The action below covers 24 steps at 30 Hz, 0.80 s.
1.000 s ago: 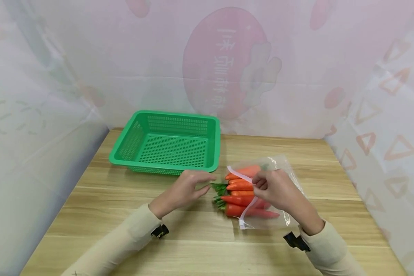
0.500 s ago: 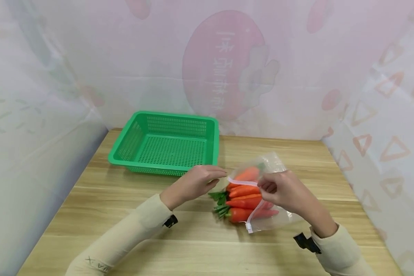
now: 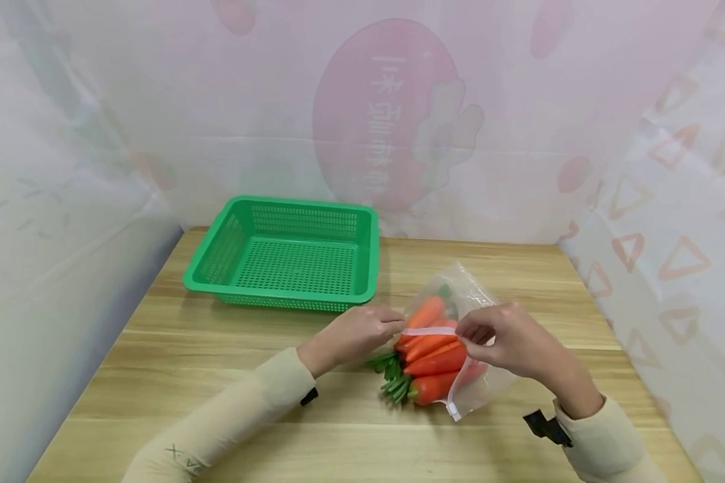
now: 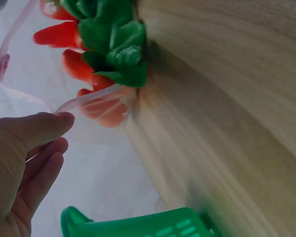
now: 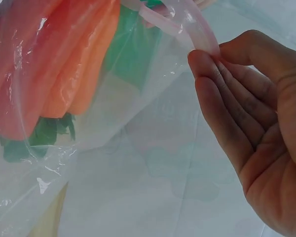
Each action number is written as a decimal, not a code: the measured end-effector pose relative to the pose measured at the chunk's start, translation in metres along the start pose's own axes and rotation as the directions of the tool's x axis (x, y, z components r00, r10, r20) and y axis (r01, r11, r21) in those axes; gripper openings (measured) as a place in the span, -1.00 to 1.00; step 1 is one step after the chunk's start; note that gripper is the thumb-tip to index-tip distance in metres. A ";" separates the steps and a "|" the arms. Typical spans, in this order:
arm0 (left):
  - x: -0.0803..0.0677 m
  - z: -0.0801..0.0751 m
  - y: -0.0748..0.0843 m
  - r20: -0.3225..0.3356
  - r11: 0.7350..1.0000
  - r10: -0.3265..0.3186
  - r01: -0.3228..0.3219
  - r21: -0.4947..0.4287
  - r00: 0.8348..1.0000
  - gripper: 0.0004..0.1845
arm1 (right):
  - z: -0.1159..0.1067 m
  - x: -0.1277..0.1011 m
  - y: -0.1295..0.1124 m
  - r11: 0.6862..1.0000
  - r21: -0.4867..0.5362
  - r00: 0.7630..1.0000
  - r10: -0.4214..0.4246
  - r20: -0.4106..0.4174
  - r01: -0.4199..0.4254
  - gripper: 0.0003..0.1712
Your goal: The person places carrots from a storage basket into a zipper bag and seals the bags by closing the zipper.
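Both hands pinching the mouth of a carrot bag

Lower centre of the frame: left hand [image 3: 353, 335] and right hand [image 3: 507, 339] each clamped on the white zip strip [image 3: 430, 331] of the clear bag [image 3: 465, 295], carrots [image 3: 434, 355] inside, on the table [image 3: 229, 376]; green basket [image 3: 217, 258] up and left, apart.

You can see pale, mirror-reversed characters in two upright columns on the big pink round patch [image 3: 377, 114] of the translucent backdrop sheet [image 3: 519, 134] behind the wooden table; they show through from the other side and you cannot read them for certain. On the beige left sleeve [image 3: 217, 429], near its lower end, you find small dark letters [image 3: 182, 457] that look like "X-VIA", seen at an angle and too small to be sure of.
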<state>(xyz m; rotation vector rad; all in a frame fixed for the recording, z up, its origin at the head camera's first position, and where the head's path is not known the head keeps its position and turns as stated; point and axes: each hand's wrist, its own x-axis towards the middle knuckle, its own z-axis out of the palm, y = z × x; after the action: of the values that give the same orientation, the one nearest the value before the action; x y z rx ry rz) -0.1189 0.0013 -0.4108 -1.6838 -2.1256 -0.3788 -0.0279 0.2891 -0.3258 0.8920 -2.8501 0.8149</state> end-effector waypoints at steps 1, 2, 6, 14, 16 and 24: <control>0.000 0.002 0.001 -0.008 1.000 0.004 -0.004 0.011 1.000 -0.81 | 0.001 0.000 0.000 1.000 0.004 1.000 -0.005 0.003 0.005 -0.77; -0.001 0.004 0.001 -0.016 1.000 0.008 -0.007 0.019 1.000 -0.83 | 0.002 0.000 0.001 1.000 0.007 1.000 -0.013 0.004 0.013 -0.77; -0.002 0.009 0.000 -0.048 0.999 0.011 -0.009 0.051 0.999 -0.85 | 0.008 -0.001 0.002 0.999 0.019 0.999 -0.032 0.002 0.032 -0.77; -0.003 0.009 -0.003 -0.012 0.996 0.008 -0.007 0.088 1.000 -0.81 | 0.019 -0.009 0.002 0.999 0.033 1.000 -0.008 -0.021 0.009 -0.83; -0.004 0.009 -0.004 -0.008 0.996 0.005 -0.005 0.093 1.000 -0.80 | 0.022 -0.015 0.000 1.000 0.031 1.000 0.002 -0.015 -0.001 -0.85; -0.005 0.010 -0.005 -0.009 0.998 -0.014 0.014 0.067 1.000 -0.77 | 0.038 -0.049 -0.001 0.992 -0.103 0.996 -0.074 -0.045 0.069 -0.79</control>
<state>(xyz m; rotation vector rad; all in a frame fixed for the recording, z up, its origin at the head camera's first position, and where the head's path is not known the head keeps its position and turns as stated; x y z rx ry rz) -0.1248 0.0004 -0.4219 -1.6281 -2.1210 -0.3142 0.0174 0.2944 -0.3675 0.9416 -2.7720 0.6678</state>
